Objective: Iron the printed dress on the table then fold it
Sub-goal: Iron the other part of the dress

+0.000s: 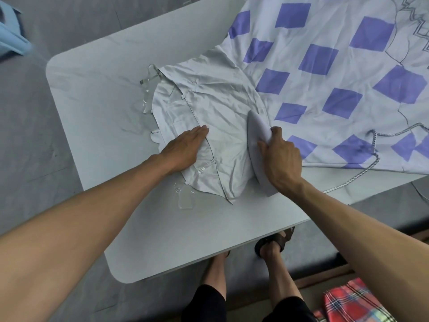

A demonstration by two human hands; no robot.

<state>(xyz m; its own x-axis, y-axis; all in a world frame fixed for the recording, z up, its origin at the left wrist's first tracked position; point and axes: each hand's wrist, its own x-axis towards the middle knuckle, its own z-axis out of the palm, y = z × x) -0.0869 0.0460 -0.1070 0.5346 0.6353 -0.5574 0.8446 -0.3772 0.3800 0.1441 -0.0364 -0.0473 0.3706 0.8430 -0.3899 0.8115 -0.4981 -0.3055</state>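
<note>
The printed dress (pixel 325 73) lies across the white table (pixel 97 94), its skirt white with purple squares at the right, its plain pale bodice (pixel 216 101) wrinkled in the middle. Clear straps (pixel 148 75) trail off the bodice's left edge. My left hand (pixel 183 147) presses flat on the bodice's lower left part, fingers straight. My right hand (pixel 281 156) grips the handle of a white iron (pixel 257 129), which stands on the bodice near the waist seam, nose pointing away from me.
The iron's braided cord (pixel 362 173) runs over the skirt's hem and off the table's right edge. A light blue object (pixel 11 33) lies on the grey floor at top left. Red plaid cloth (pixel 355 300) sits at bottom right. My sandalled feet (pixel 274 242) show under the table's near edge.
</note>
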